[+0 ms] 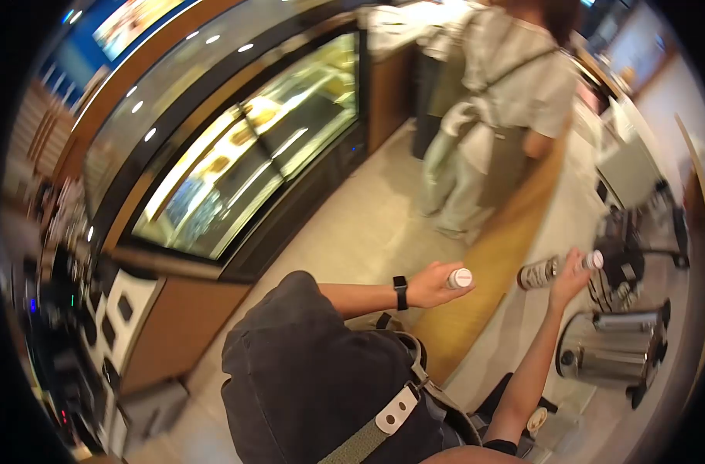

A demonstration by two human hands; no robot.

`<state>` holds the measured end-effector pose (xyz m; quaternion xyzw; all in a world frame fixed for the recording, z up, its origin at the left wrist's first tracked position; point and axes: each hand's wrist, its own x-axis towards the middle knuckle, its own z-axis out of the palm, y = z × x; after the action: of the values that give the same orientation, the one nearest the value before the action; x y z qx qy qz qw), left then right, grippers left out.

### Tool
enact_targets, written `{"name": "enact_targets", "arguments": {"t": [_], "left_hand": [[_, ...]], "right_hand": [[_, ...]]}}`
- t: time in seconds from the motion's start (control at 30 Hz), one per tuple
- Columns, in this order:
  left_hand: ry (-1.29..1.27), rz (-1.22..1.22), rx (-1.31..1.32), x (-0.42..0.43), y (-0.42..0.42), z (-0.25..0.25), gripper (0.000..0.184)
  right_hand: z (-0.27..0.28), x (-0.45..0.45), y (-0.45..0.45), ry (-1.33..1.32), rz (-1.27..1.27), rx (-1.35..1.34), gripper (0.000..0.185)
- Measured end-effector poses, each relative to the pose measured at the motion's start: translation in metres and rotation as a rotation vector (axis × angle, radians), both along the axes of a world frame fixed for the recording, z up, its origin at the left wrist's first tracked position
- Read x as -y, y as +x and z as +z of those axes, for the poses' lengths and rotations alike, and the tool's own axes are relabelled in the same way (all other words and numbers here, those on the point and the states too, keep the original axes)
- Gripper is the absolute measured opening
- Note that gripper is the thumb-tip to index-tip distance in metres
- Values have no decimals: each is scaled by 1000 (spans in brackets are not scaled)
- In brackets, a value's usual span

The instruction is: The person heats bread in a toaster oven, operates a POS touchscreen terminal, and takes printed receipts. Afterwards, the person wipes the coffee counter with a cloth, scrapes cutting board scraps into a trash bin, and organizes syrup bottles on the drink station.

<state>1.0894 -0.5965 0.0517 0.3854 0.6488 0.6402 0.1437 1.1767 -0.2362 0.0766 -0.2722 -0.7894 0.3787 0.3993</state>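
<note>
My left hand (437,286), with a black watch on the wrist, is closed around a small container with a white round cap (460,277). The cap faces me, while the fingers hide most of its body. My right hand (570,280) reaches over the counter and wraps around the upper part of a white-capped bottle (539,273). Print or a label shows on its lower part, too blurred to read. This bottle's base is at or close to the counter top (515,313); contact is hard to tell.
A shiny metal canister (611,346) and dark equipment (627,243) stand along the counter at right. Ahead, a person in a light shirt (515,73) faces away in the aisle. A lit glass display case (252,147) lines the left, beside a wooden cabinet (186,325).
</note>
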Motion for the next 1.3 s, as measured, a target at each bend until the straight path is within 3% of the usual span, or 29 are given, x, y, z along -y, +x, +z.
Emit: {"name": "enact_targets", "arguments": {"t": [0.07,0.13,0.27,0.4,0.57,0.67,0.73,0.83,0.87,0.93,1.0,1.13,1.3], "left_hand": [[-58,183,34,90,22,0,32],[-73,366,78,173,50,3,32],[-169,759,35,326,108,28,30],[-179,1118,-31,449,153,54,31],[-144,1522,38,581,202,74,33],[-48,1587,156,669,230,89,29],[57,1549,222,727,250,104,25],[147,1524,209,814,273,115,25],[135,1504,219,843,278,118,22],[222,1443,223,893,287,124,17],[325,1379,164,941,288,132,15],[460,1335,86,1007,284,137,17],[305,1483,-156,1052,269,137,25]], "right_hand": [[11,85,-1,-134,178,-170,19],[31,172,4,-162,358,-157,13],[11,304,9,-357,680,-144,13],[-27,426,10,-410,1048,47,18],[9,618,17,-624,1391,344,23],[43,721,-3,-721,1719,335,29],[76,801,-31,-825,1975,114,35],[179,930,-55,-827,2064,-198,45],[208,969,-68,-887,2150,-342,40],[260,1044,-82,-948,2079,-567,33],[298,1111,-129,-844,2184,-734,32],[367,1254,-196,-629,2075,-569,32],[402,1421,-286,-464,2020,-337,33]]}}
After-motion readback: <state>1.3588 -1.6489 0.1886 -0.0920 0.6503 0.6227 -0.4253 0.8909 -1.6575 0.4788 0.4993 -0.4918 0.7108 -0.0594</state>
